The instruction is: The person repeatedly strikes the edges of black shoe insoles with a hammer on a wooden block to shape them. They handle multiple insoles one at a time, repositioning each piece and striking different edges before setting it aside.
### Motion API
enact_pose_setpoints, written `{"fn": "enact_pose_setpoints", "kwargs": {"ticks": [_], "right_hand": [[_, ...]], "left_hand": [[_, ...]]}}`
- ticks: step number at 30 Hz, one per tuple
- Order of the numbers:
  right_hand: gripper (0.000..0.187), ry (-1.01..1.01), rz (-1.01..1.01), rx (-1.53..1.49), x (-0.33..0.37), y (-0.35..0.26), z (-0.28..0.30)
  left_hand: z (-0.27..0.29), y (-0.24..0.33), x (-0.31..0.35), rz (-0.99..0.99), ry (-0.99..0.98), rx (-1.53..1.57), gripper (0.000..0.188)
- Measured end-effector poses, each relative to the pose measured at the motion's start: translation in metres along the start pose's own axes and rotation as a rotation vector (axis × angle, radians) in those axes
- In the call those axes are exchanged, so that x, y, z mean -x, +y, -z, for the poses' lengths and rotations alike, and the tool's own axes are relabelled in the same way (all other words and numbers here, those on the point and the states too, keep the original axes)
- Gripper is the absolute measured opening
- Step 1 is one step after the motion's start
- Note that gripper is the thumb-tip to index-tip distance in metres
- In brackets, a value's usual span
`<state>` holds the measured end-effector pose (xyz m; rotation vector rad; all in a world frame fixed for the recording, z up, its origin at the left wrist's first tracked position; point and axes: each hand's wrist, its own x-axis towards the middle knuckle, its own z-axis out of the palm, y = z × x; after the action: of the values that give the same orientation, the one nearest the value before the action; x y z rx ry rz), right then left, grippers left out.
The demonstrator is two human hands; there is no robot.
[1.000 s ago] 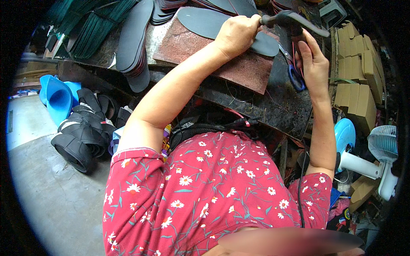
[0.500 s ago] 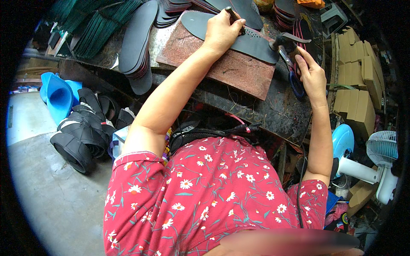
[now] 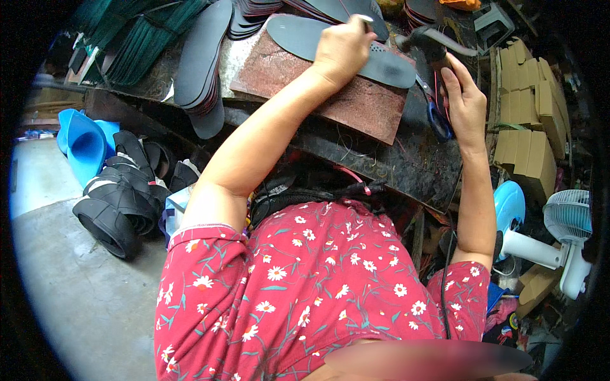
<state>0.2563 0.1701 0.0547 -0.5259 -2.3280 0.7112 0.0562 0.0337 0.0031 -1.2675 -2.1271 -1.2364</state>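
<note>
A dark grey shoe insole [image 3: 295, 37] lies on a reddish-brown board [image 3: 365, 111] on the workbench. Small punched holes show in its surface beside my left hand [image 3: 343, 54]. That hand is closed over the insole around a punch [image 3: 366, 21], whose pale end sticks out above the fist; its lower tip is hidden. My right hand [image 3: 465, 105] grips a hammer [image 3: 420, 42] by its dark handle. The hammer head hangs right of the punch, apart from it. Below it, blue-handled scissors [image 3: 438, 122] lie on the bench beside my right hand.
Stacked dark insoles [image 3: 202, 57] lie left of the board, some jutting past the bench edge. Dark green cut pieces [image 3: 143, 47] fill the far left. Black molded pieces [image 3: 117, 203] sit on the floor at left. Cardboard boxes [image 3: 527, 95] and a fan [image 3: 567, 219] stand at right.
My left hand has shifted slightly right along the insole and turned with the punch. The hammer head has risen away from the insole, its handle still in my right hand.
</note>
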Motion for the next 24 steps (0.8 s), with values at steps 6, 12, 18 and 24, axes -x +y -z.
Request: {"fn": "enact_pose_setpoints", "kwargs": {"ticks": [6, 12, 18, 24], "right_hand": [[0.036, -0.002, -0.063, -0.282, -0.006, -0.018, 0.029], [0.032, 0.157, 0.237, -0.243, -0.006, -0.064, 0.039], [0.034, -0.114, -0.170, 0.024, 0.003, -0.006, 0.004], [0.036, -0.161, -0.164, 0.187, 0.014, 0.020, 0.000]], "left_hand": [[-0.002, -0.021, -0.004, 0.419, -0.079, 0.589, 0.019], [-0.001, -0.008, -0.001, -0.033, -0.072, 0.168, 0.023], [-0.005, -0.003, -0.001, 0.068, 0.048, 0.178, 0.016], [0.001, -0.016, -0.002, 0.427, 0.127, 0.627, 0.017]]}}
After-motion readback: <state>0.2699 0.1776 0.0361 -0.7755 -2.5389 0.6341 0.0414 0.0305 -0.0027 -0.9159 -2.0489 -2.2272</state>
